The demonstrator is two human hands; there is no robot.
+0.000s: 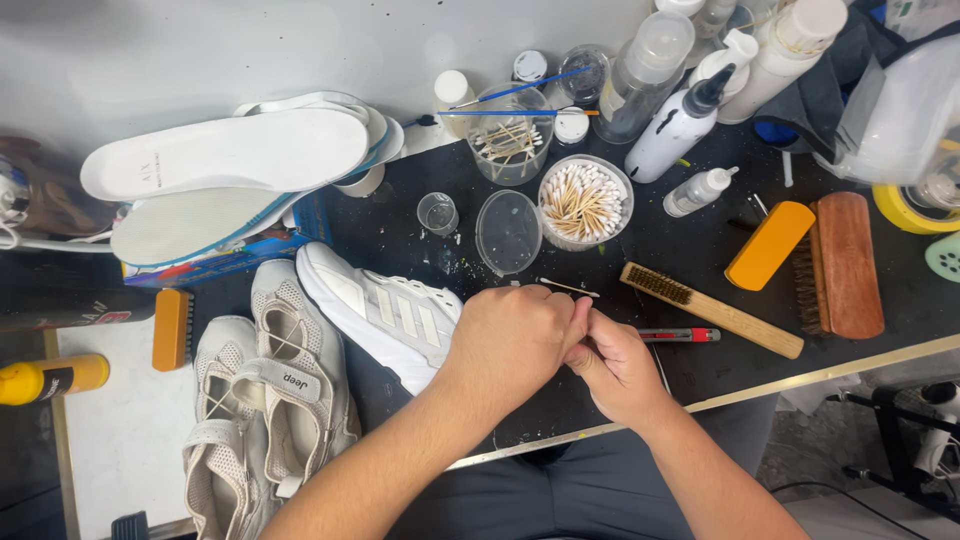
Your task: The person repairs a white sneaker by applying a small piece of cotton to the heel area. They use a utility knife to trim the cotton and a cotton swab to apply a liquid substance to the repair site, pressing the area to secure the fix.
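My left hand point(512, 340) and my right hand point(615, 365) meet above the near edge of the black table point(680, 215), fingers curled and touching each other. Whatever small thing sits between the fingers is hidden. A white sneaker point(385, 315) lies just left of my left hand, partly under my wrist. A thin cotton swab point(567, 288) lies on the table just beyond my knuckles. A red pen-like tool point(682, 335) rests right of my right hand.
A round tub of cotton swabs point(583, 203), a clear lid point(508, 232), a wooden wire brush point(710, 310), an orange block point(770, 245) and a large brush point(845, 265) lie beyond. Bottles point(680, 125) crowd the back. White insoles point(225, 155) and beige shoes point(265, 400) are left.
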